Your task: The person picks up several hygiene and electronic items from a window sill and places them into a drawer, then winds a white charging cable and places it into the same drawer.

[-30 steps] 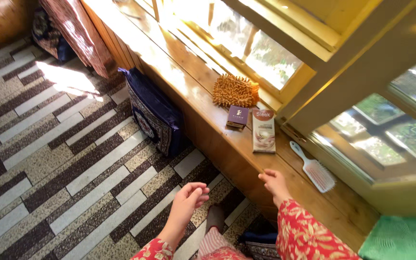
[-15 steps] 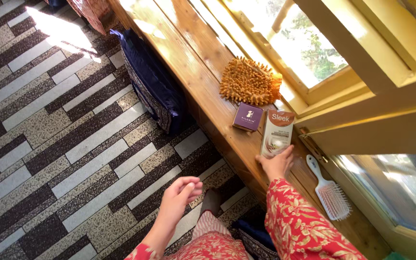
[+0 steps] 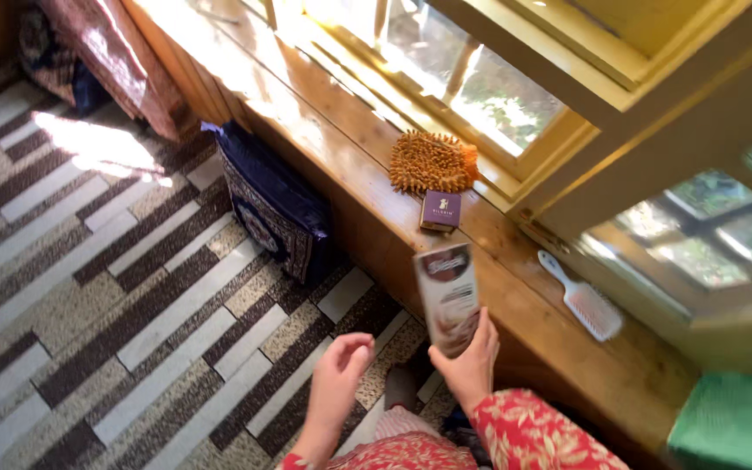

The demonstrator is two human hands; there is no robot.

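My right hand [image 3: 467,359] grips the lower end of a tall white and brown carton [image 3: 447,294], lifted upright off the wooden window ledge [image 3: 515,287]. To its left, my left hand [image 3: 339,379] hangs open and holds nothing, with its fingers loosely curled above the patterned floor. Both arms wear red flowered sleeves. A small purple box [image 3: 441,210] lies on the ledge beyond the carton, next to an orange shaggy duster mitt [image 3: 431,162].
A white hairbrush [image 3: 583,298] lies on the ledge to the right. A dark patterned bag [image 3: 277,204] leans against the ledge front. Striped brown and cream carpet [image 3: 115,296] covers the floor. Open yellow window frames [image 3: 620,96] stand above; a green cloth [image 3: 733,422] sits at far right.
My right hand reached the carton on the ledge, took hold of it and lifted it up and toward me. My left hand rose a little beside it.
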